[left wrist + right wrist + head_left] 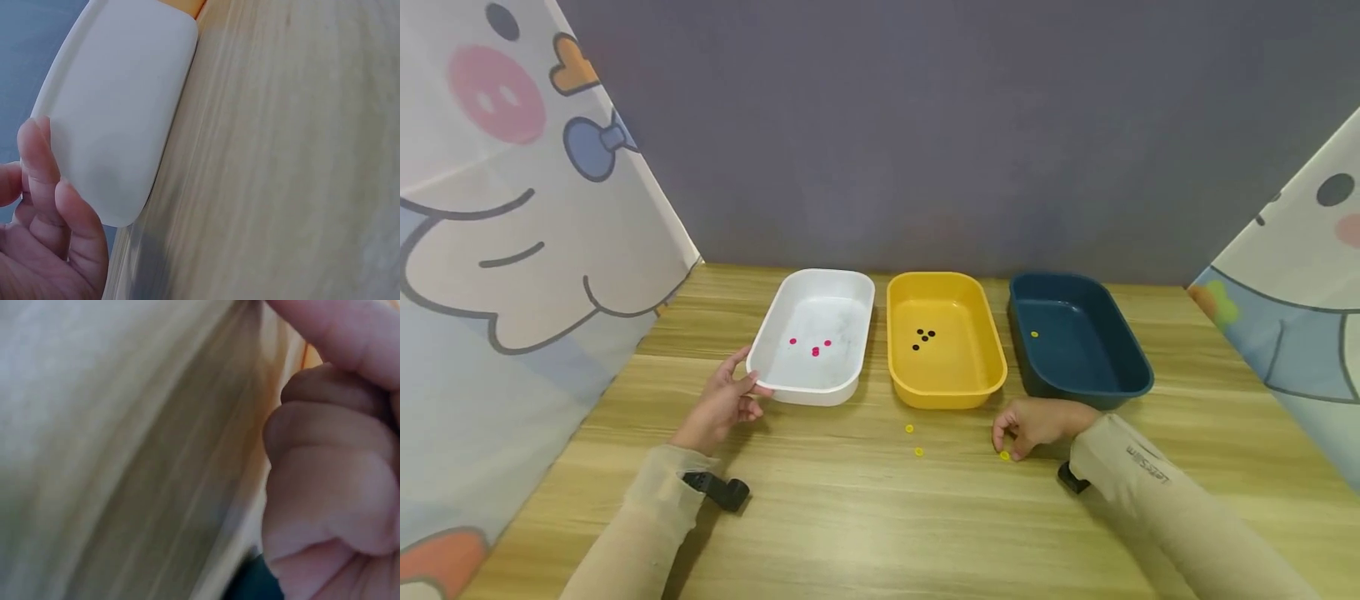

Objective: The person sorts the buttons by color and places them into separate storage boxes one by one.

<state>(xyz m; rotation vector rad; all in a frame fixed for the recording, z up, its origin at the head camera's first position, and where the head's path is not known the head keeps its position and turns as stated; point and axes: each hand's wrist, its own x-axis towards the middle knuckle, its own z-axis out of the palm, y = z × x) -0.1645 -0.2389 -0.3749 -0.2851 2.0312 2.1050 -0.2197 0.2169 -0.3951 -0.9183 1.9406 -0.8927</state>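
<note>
My left hand (718,408) grips the near left corner of a white plastic basin (805,397), thumb and index finger at its rim. In the left wrist view the other fingers (84,234) are bent beside the basin's outer wall. Low over the table, my right hand (1033,423) has thumb and index fingertips at either side of a small yellow disc (1004,456), pinching it. Curled fingers (331,481) fill the right wrist view, where the fingertips and disc are hidden. Two more small discs, a far one (909,428) and a nearer one (919,452), lie left of that hand.
Several pink discs (827,342) lie in the white basin. The yellow basin (947,400) beside it holds several black discs (925,338). A dark blue basin (1090,358) at the right has one yellow disc (1034,334). Behind the wooden table (850,517) rises a grey wall (925,133).
</note>
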